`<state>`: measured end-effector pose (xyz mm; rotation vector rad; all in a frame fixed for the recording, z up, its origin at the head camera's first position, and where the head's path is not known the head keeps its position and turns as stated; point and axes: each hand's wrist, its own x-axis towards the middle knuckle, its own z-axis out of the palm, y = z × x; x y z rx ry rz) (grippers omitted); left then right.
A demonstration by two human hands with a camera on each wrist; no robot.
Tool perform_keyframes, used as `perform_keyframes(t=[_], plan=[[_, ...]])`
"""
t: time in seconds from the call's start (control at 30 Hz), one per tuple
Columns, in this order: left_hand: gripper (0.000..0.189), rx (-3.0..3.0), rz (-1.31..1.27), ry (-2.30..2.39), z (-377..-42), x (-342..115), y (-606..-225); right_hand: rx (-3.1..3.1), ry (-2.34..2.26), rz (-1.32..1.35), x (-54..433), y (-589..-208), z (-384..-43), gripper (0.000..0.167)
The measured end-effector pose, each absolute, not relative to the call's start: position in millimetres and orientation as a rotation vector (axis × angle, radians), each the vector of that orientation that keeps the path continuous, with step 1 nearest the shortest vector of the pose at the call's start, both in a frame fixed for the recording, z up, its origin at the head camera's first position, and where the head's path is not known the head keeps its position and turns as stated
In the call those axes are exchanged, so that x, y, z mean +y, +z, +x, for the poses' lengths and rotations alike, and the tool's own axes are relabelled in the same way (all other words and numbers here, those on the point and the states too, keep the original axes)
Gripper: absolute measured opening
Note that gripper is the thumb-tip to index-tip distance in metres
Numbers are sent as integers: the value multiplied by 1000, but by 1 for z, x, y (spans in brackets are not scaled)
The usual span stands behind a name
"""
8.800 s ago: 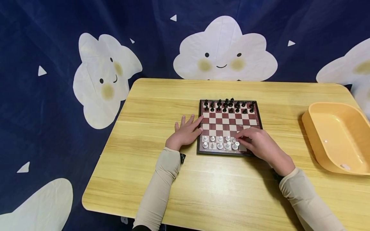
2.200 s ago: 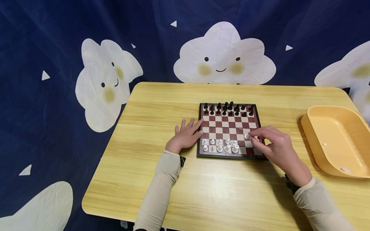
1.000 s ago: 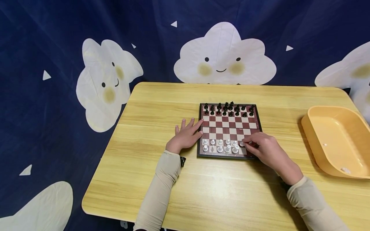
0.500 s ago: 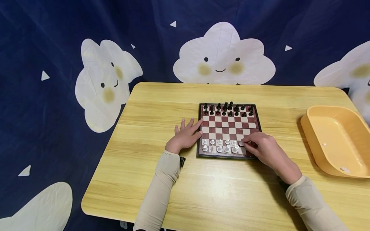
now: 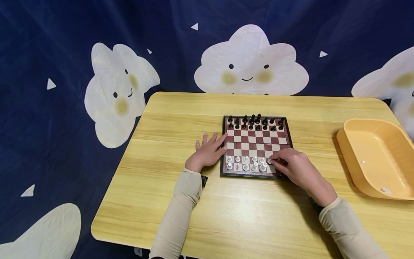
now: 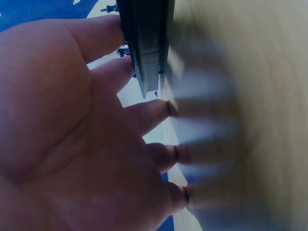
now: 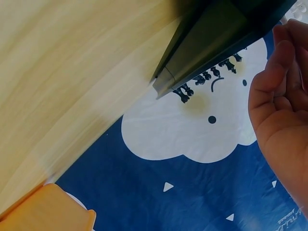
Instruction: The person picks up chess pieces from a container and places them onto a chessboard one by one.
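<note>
A chessboard (image 5: 249,138) with brown and cream squares lies on the table. My left hand (image 5: 207,153) has its fingers spread, with the thumb and index finger touching the board's left edge; the left wrist view shows these two against its dark side (image 6: 147,48). Over the near right part of the board, my right hand (image 5: 295,167) pinches a small white pawn (image 5: 269,161) between thumb and fingertips. That pawn stands in line with the front row of white pawns (image 5: 246,159). Behind them is a row of larger white pieces (image 5: 254,167).
Two rows of black chess pieces (image 5: 251,124) fill the far side of the board. A yellow basin (image 5: 372,158) sits at the right of the table (image 5: 161,144), with a few small white things in it. A dark blue cloud-patterned curtain (image 5: 174,46) hangs behind.
My right hand held the fifth front-row pawn at first, later another white pawn farther right over the board. It then brought that pawn left and down beside the fifth. My left hand stayed put.
</note>
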<state>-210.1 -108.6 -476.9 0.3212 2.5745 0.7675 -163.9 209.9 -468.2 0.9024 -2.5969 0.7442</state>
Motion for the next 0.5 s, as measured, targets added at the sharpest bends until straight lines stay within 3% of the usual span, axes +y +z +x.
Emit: perform_keyframes(t=[0.5], plan=[[59,2576,312,743,-211,-108,-476,-2666,770,868,209,-467,-163,15]])
